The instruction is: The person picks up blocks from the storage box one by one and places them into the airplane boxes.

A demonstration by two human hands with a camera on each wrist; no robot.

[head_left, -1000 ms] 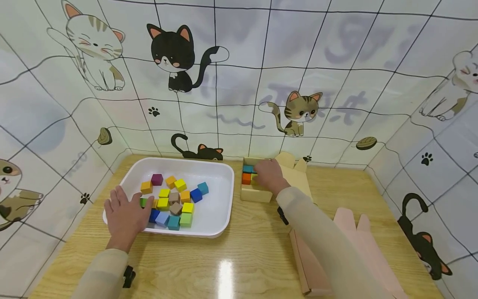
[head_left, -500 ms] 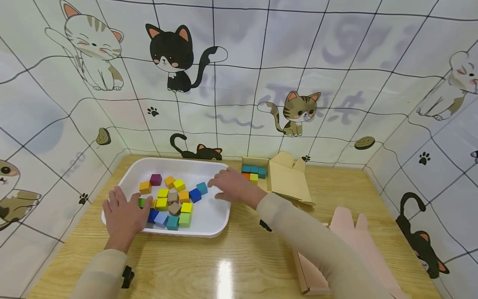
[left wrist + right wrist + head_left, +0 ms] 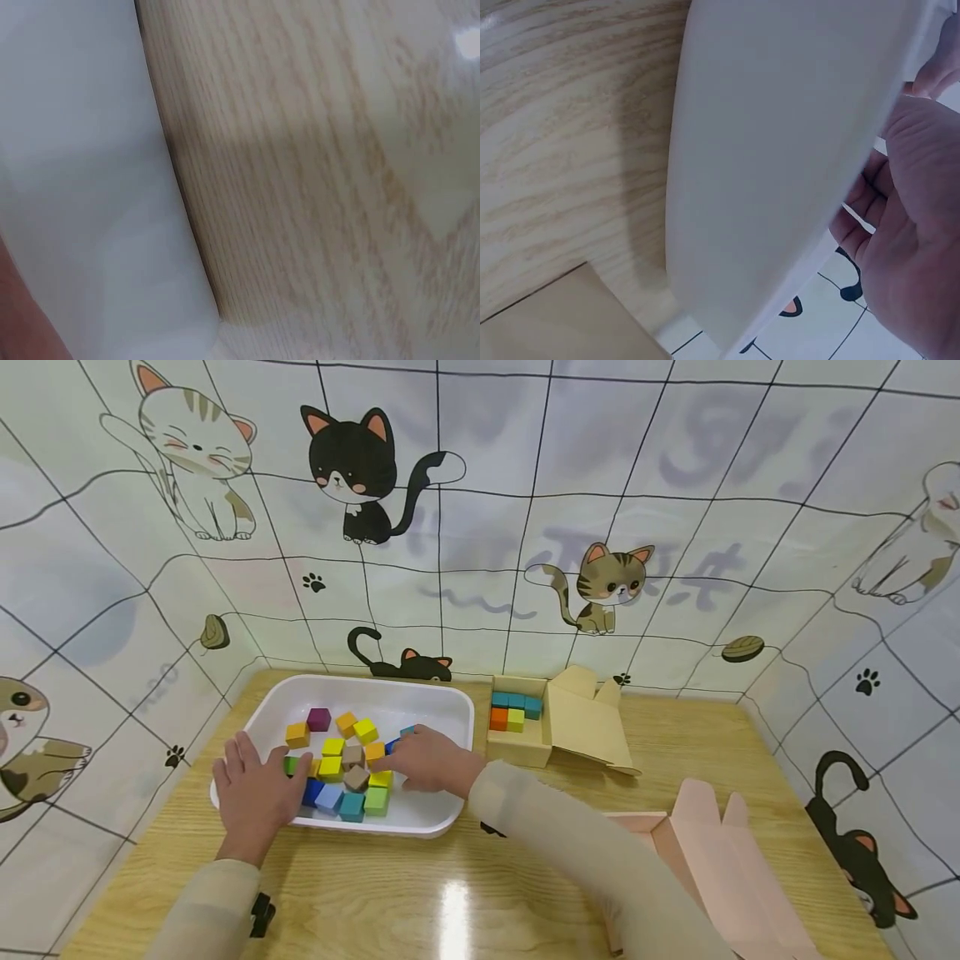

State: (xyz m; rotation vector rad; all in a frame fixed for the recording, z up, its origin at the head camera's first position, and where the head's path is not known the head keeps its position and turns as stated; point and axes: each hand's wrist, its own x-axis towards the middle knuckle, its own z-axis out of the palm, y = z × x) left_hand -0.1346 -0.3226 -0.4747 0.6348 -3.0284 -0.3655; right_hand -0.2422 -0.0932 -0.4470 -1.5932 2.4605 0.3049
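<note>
A white tray [image 3: 444,714] holds several small coloured cubes, among them a purple cube [image 3: 318,719], a teal cube [image 3: 352,807] and a light green cube [image 3: 377,802]. My left hand [image 3: 258,789] rests over the tray's near left edge, fingers spread, its thumb beside a green cube [image 3: 291,766]. Over the tray's right half, my right hand [image 3: 431,762] reaches in with its index finger at an orange cube [image 3: 374,752] and a yellow cube [image 3: 380,779]. That palm partly covers a blue cube. In the right wrist view the tray wall [image 3: 780,150] hides the fingertips.
Right of the tray stands a pale yellow box [image 3: 517,753] with its lid folded open, holding three teal cubes [image 3: 516,702], an orange-red cube [image 3: 498,719] and a yellow cube [image 3: 515,720]. An opened pink box [image 3: 723,860] lies nearer, partly behind the right sleeve.
My right hand has left the yellow box and moved left into the tray, uncovering the cubes in the box. The left hand stays at the tray edge.
</note>
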